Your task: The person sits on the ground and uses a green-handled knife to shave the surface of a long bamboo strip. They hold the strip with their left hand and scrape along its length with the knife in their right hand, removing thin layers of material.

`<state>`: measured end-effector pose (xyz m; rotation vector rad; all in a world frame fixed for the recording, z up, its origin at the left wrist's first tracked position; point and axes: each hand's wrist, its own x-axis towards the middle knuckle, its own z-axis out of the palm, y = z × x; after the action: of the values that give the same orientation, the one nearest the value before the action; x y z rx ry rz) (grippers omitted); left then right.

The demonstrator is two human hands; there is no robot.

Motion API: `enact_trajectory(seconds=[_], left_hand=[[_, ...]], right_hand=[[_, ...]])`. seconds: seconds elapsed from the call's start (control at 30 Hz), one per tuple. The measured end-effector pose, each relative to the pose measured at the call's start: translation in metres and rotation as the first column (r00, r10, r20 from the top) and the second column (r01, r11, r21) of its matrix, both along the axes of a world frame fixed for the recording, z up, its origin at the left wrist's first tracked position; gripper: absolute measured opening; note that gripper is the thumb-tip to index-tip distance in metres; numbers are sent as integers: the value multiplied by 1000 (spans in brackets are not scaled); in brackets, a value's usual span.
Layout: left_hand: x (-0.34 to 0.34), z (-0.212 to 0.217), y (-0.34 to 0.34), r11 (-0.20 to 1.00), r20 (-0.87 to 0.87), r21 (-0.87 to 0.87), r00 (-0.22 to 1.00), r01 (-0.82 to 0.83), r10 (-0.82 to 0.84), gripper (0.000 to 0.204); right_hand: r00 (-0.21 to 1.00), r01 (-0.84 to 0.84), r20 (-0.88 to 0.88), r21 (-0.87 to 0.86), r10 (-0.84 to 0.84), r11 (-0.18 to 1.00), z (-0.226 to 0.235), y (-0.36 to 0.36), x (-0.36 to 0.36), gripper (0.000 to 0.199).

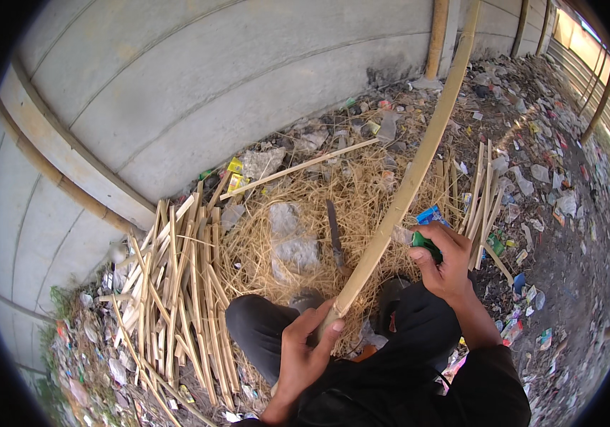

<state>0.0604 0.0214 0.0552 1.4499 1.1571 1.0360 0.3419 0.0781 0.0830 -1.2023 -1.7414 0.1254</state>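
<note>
A long split bamboo pole [410, 183] runs slantwise from my lap up past the top edge, in front of the wall. My left hand [306, 349] is closed around its lower end. On the right, my right hand [447, 263] is closed on a small green object [426, 245], whose pale end meets or nearly meets the pole's side; its exact kind is not clear. On the straw between my knees and the wall lies a long knife [334, 231] with a dark blade. Beside the knife sits a grey stone block [293, 238].
Many split bamboo strips [184, 306] are piled on the left, and a smaller bundle of strips [484, 203] leans on the right. Straw [248, 252] and litter cover the ground. A grey panel wall [219, 85] stands ahead, with upright poles [436, 43] along it.
</note>
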Motion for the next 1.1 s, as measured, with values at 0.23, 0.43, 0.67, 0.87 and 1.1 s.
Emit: enact_trajectory(seconds=[0.23, 0.43, 0.67, 0.87, 1.1], left_hand=[[5, 2, 8, 999, -41, 27, 999, -22, 23, 41], [5, 11, 6, 992, -166, 128, 986, -11, 32, 44], [1, 13, 0, 982, -191, 187, 980, -22, 59, 45], [-1, 19, -2, 974, -218, 228, 975, 11, 40, 44], [-5, 17, -13, 982, -265, 188, 961, -34, 84, 41]], right_hand=[[947, -272, 184, 19, 264, 962, -26, -15, -35, 38], [953, -241, 196, 21, 232, 970, -25, -21, -49, 37], [969, -198, 161, 56, 186, 979, -21, -29, -56, 34], [977, -147, 167, 88, 131, 985, -15, -34, -54, 30], [988, -95, 126, 57, 88, 994, -12, -23, -40, 26]])
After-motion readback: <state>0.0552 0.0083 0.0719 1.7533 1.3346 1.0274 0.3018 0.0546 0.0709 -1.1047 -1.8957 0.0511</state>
